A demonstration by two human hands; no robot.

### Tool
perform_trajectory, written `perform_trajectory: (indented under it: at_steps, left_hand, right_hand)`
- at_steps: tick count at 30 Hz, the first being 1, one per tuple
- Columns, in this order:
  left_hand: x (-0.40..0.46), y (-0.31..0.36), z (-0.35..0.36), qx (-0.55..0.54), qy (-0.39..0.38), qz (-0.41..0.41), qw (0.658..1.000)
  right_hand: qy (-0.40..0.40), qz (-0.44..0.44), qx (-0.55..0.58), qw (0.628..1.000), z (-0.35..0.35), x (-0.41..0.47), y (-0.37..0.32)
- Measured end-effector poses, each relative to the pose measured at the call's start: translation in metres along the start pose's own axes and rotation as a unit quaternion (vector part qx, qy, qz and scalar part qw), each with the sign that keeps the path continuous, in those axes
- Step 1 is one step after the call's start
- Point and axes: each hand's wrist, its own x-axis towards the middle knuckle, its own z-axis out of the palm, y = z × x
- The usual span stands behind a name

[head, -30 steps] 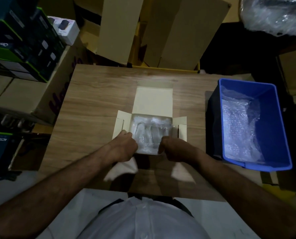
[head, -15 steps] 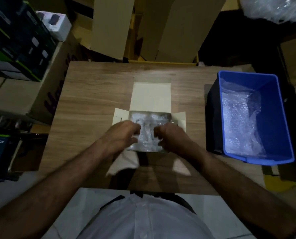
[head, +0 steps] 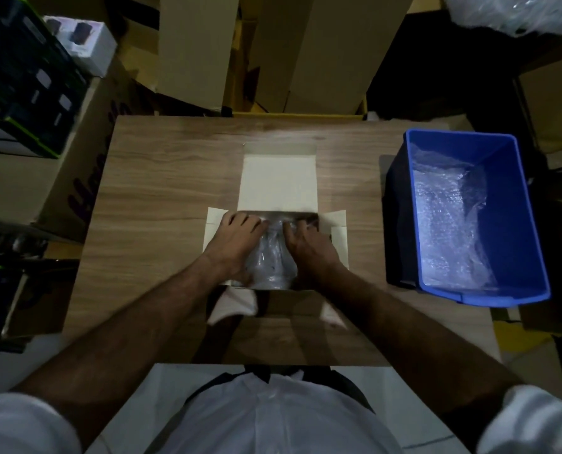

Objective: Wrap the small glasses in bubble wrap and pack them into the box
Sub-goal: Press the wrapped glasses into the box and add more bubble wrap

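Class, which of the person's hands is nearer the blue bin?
Right. The right hand lies in the box on the blue bin's side; the left hand lies farther away.

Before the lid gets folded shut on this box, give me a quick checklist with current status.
1. Wrapped glasses inside the box: ok.
2. Lid open and lying flat behind: ok.
3. Side flaps spread outward, not trapped: ok.
4. Left hand and right hand out of the box: not ok, both press on the wrap.
5. Wrap sitting below the rim: cannot tell, hands cover it.
6. More wrap in the blue bin: ok.
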Motion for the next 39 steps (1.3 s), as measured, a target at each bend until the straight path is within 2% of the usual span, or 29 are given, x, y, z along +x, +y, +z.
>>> perform_trajectory:
  at_steps: [10, 13, 16, 20, 26, 31, 34, 37, 39]
  left_hand:
    - [-0.011, 0.009, 0.001, 0.021, 0.01, -0.005, 1.0]
    - [-0.025, 0.011, -0.003, -0.056, 0.085, -0.01, 0.995]
    - [-0.026, 0.023, -0.013, -0.068, 0.154, -0.016, 0.986]
    - [-0.013, 0.05, -0.033, -0.087, 0.19, -0.009, 0.978]
    - [0.031, 0.117, -0.061, -0.095, 0.226, 0.015, 0.969]
    - [0.078, 0.179, -0.07, -0.129, 0.3, 0.094, 0.941]
    - [0.1, 0.212, -0.077, -0.143, 0.292, 0.116, 0.938]
    - [0.126, 0.23, -0.075, -0.123, 0.229, 0.105, 0.96]
    - [0.14, 0.234, -0.073, -0.114, 0.179, 0.088, 0.973]
  right_hand:
    - [-0.003, -0.012, 0.053, 0.999, -0.004, -0.009, 0.002]
    - [0.062, -0.02, 0.075, 0.995, -0.013, -0.025, 0.009]
    - [0.138, -0.009, 0.104, 0.985, -0.019, -0.043, 0.02]
    - [0.223, 0.045, 0.142, 0.963, -0.025, -0.061, 0.052]
    - [0.295, 0.128, 0.132, 0.938, -0.034, -0.106, 0.115]
    - [0.285, 0.164, 0.139, 0.934, -0.011, -0.139, 0.18]
    - [0.261, 0.19, 0.144, 0.936, 0.002, -0.154, 0.219]
    - [0.108, 0.194, 0.16, 0.962, 0.015, -0.161, 0.257]
    - [0.007, 0.171, 0.131, 0.977, 0.022, -0.158, 0.277]
